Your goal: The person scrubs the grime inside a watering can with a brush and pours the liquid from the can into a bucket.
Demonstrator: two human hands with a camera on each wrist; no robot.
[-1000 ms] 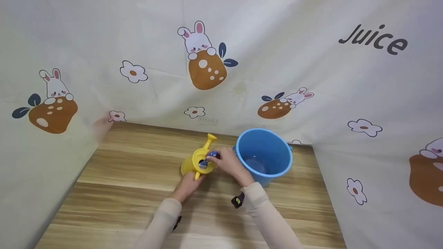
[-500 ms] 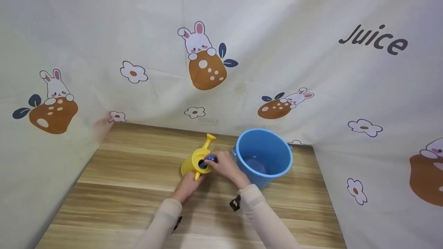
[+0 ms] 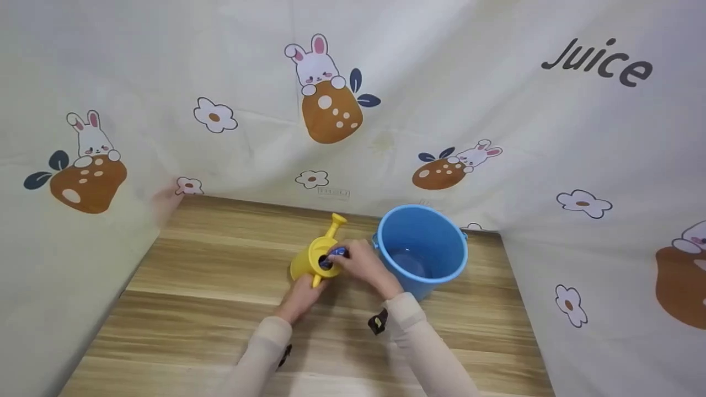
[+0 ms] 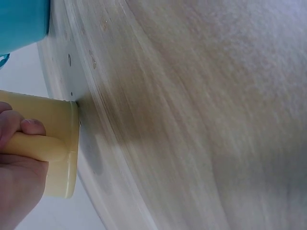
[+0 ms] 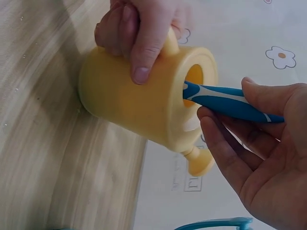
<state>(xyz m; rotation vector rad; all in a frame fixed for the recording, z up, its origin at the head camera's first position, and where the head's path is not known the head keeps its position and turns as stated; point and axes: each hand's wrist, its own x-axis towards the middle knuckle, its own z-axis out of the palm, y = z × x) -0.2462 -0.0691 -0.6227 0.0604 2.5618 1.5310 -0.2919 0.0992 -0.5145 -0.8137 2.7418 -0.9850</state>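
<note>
A small yellow watering can [image 3: 305, 263] stands on the wooden surface, its spout pointing away from me. My left hand [image 3: 300, 296] grips its handle; in the left wrist view the fingers [image 4: 32, 126] curl round that handle. With thumb and fingers, my right hand [image 5: 268, 143] pinches the blue handle of a brush [image 5: 225, 101], which has pale stripes. The far end of the brush goes into the can's round top opening, so its head is hidden inside. From the head view, my right hand [image 3: 361, 264] covers much of the handle.
Just right of my right hand stands a blue bucket [image 3: 422, 281], with a little clear liquid seemingly at its bottom. A pale printed sheet [image 3: 253, 149] hangs behind and along both sides. Small drops dot the wooden surface [image 5: 29, 143].
The brush has gone deeper into the watering can; its pale head showed at the opening a second ago. My right hand moved slightly left and down with it. The left hand stays put.
</note>
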